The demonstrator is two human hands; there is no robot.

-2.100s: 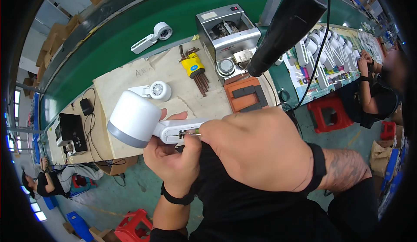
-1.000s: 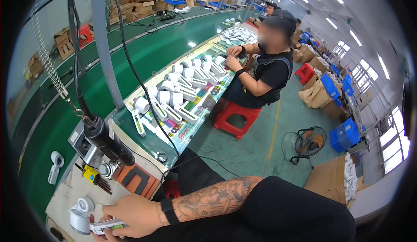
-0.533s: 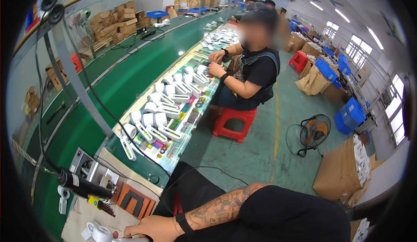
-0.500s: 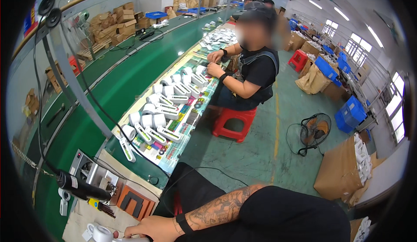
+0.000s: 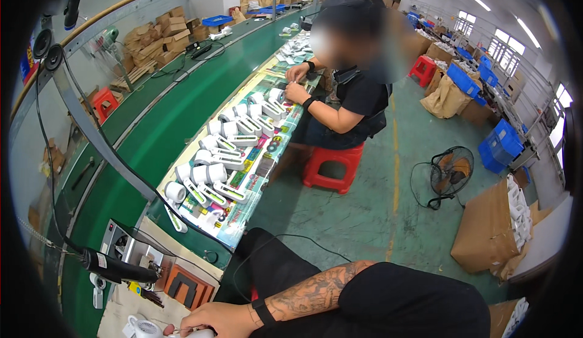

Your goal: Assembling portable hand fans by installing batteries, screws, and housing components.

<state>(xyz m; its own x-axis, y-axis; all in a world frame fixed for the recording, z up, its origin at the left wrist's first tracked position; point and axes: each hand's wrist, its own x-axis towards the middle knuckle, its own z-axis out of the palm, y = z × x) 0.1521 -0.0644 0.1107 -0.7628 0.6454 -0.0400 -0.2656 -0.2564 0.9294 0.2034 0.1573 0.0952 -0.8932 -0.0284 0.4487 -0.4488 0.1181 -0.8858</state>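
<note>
My right hand (image 5: pixel 221 320), with a black band at the wrist, reaches in at the bottom edge. Its fingers curl round the white body of a small handheld fan (image 5: pixel 146 329), whose round slotted grille faces up. A fingertip shows between grille and hand; whose it is I cannot tell. The rest of my left hand is out of the picture. Just beyond lie a brown jig (image 5: pixel 189 286) with a black inlay and some dark thin bits by a yellow tool (image 5: pixel 136 289). A black electric screwdriver (image 5: pixel 118 268) hangs over the bench's left side.
Several white fan bodies (image 5: pixel 214 173) with grey rings line the bench ahead. A metal box (image 5: pixel 113 236) stands near the screwdriver. A co-worker (image 5: pixel 352 101) sits on a red stool (image 5: pixel 334 168), handling a small part. Green conveyor (image 5: pixel 149 150) left; floor fan (image 5: pixel 450 174) and carton (image 5: pixel 486 232) right.
The view has shifted slightly. The handheld fan's grille now faces up more plainly in my grip. The co-worker leans a little further forward, hands still together over the bench.
</note>
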